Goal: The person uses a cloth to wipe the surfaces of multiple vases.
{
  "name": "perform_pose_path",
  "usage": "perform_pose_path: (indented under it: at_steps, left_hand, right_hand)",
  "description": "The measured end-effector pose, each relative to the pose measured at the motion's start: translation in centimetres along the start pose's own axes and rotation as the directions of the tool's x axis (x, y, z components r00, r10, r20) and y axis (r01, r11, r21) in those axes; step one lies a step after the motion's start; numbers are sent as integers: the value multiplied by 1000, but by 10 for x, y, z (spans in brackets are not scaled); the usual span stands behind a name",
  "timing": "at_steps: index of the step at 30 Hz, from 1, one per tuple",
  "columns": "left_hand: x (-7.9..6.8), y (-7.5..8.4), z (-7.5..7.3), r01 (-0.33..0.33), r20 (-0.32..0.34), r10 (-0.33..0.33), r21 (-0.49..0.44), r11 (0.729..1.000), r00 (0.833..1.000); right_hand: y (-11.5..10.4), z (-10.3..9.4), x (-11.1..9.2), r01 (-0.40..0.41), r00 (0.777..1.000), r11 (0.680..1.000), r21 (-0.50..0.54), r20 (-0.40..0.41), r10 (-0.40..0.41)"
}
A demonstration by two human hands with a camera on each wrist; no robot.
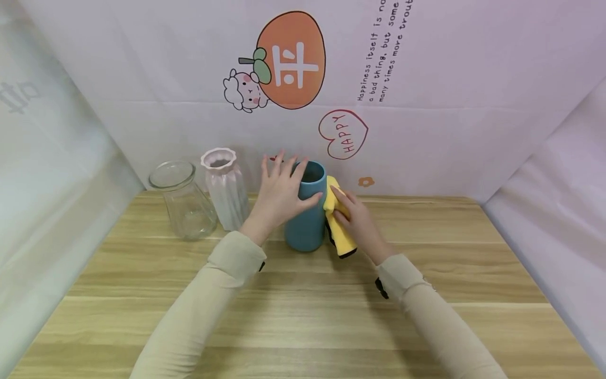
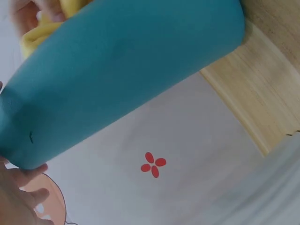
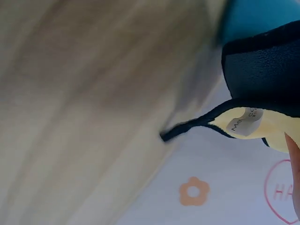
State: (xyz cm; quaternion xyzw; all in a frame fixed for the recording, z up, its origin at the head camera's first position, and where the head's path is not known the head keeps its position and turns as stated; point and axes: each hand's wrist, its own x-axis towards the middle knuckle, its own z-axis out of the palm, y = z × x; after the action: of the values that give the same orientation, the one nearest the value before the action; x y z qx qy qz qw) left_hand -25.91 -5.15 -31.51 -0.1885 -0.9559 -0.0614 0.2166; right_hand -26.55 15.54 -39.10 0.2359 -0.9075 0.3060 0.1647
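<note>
A tall blue vase [image 1: 305, 226] stands upright on the table near the back wall. My left hand [image 1: 279, 197] holds it near the top, thumb across the front and the other fingers spread by the rim. In the left wrist view the blue vase [image 2: 126, 70] fills much of the picture, with fingertips [image 2: 35, 173] at its top end. My right hand [image 1: 357, 218] grips a yellow cloth [image 1: 342, 234] with black edging against the vase's right side. Seen from the right wrist, the cloth's dark edging [image 3: 197, 121] and a white label [image 3: 244, 122] hang below the fingers.
To the left stand a clear glass vase [image 1: 189, 210] and a pale ribbed vase [image 1: 227, 195] with a scalloped rim, close together. Behind them rises a printed white cloth wall [image 1: 426, 147]. The wooden table [image 1: 303, 316] stretches toward me.
</note>
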Motion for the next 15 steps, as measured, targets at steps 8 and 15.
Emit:
perform_pose_path:
  at_steps: [8, 15]
  left_hand:
    - [-1, 6, -2, 56, 2, -56, -14, 998, 998]
    - [1, 7, -5, 124, 104, -106, -185, 975, 989]
  right_hand:
    - [19, 18, -20, -8, 986, 993, -117, 166, 27]
    - [23, 19, -24, -35, 981, 996, -84, 190, 50]
